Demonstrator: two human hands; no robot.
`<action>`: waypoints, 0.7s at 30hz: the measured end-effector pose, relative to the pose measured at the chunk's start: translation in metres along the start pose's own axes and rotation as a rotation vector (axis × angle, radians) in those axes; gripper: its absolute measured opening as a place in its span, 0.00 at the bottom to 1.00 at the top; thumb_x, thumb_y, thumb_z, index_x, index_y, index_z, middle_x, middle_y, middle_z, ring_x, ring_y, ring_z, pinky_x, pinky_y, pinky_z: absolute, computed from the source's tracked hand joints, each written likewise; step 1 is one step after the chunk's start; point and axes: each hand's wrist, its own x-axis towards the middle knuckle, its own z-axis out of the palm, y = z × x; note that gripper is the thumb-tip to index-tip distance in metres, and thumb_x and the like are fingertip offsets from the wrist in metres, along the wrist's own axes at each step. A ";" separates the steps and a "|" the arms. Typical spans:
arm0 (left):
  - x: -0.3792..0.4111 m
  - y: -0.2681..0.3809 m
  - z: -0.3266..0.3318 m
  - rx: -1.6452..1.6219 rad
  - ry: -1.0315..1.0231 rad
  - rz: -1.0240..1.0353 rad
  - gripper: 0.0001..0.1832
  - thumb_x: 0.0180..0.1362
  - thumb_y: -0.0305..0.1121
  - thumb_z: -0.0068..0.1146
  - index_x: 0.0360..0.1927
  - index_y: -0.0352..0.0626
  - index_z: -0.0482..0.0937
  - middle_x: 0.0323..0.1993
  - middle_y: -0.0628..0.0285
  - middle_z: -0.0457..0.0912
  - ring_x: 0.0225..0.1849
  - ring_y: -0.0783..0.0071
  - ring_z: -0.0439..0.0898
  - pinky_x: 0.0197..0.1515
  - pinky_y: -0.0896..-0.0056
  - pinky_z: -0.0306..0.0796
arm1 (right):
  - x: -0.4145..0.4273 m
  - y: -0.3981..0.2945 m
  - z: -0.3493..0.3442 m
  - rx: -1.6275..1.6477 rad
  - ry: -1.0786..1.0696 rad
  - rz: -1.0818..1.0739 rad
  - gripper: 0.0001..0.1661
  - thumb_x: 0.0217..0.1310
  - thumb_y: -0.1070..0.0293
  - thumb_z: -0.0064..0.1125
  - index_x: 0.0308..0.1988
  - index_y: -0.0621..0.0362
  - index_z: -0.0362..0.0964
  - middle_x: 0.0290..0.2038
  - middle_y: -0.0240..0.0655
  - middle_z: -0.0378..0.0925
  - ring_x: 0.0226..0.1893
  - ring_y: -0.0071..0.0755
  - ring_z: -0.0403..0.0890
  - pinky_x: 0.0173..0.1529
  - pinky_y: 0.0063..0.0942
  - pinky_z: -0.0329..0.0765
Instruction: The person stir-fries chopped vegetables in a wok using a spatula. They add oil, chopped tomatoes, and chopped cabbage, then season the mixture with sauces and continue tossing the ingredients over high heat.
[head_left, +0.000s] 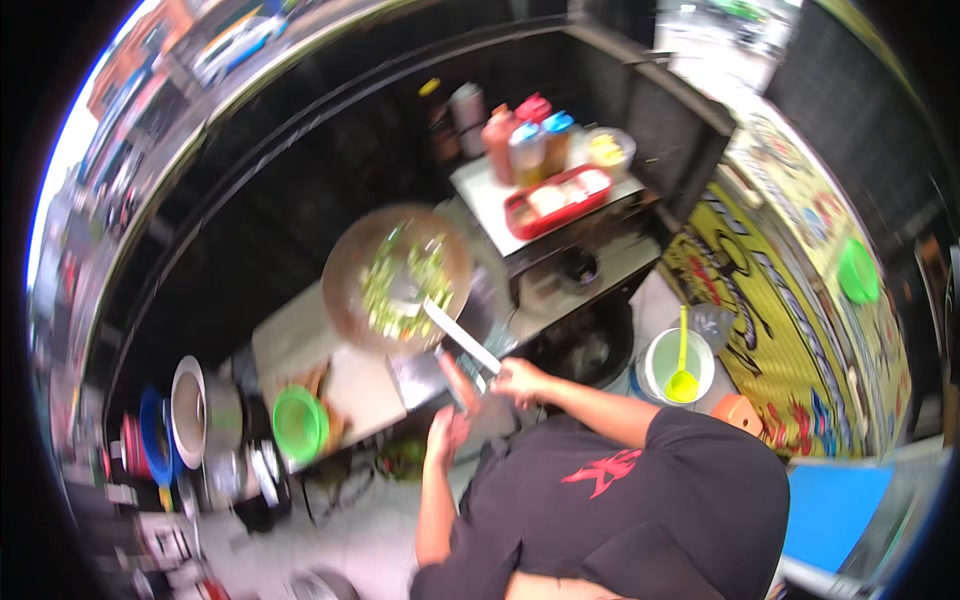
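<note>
A wok (341, 281) with cut green vegetables (431, 274) sits over the stove. In my right hand (519, 380) is the pale handle of a cooking ladle or spatula (463, 337); its head rests among the vegetables. The wok's handle (456, 381) points back towards me. At the near end of this handle is my left hand (448, 433), with its fingers partly curled; blur hides whether it grips the handle or only lies beside it.
Sauce bottles (501, 142) and a red tray (559, 202) stand on a raised shelf at the back right. A green basket (300, 424) and large pots (191, 412) are on the left. On the right, a white bucket (656, 360) holds a yellow-green ladle (682, 384).
</note>
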 end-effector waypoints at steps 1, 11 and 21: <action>0.002 0.013 0.017 -0.075 -0.063 -0.008 0.27 0.67 0.52 0.53 0.61 0.46 0.68 0.50 0.59 0.81 0.44 0.69 0.82 0.46 0.67 0.75 | -0.004 -0.012 0.004 0.077 -0.045 0.042 0.21 0.61 0.56 0.66 0.46 0.54 0.69 0.25 0.29 0.70 0.15 0.20 0.69 0.16 0.24 0.71; 0.001 0.023 0.074 -0.013 0.125 0.000 0.21 0.73 0.51 0.43 0.53 0.43 0.69 0.32 0.63 0.78 0.26 0.73 0.78 0.30 0.68 0.76 | 0.002 0.005 0.013 0.394 -0.292 0.154 0.20 0.72 0.48 0.50 0.31 0.49 0.67 0.18 0.22 0.62 0.14 0.18 0.63 0.15 0.20 0.63; -0.012 0.041 0.069 0.082 0.242 -0.036 0.20 0.72 0.54 0.41 0.47 0.47 0.68 0.31 0.67 0.76 0.23 0.80 0.74 0.26 0.72 0.74 | 0.044 -0.001 -0.006 0.877 -0.756 0.336 0.21 0.75 0.53 0.46 0.26 0.48 0.61 0.14 0.20 0.55 0.12 0.15 0.56 0.12 0.18 0.59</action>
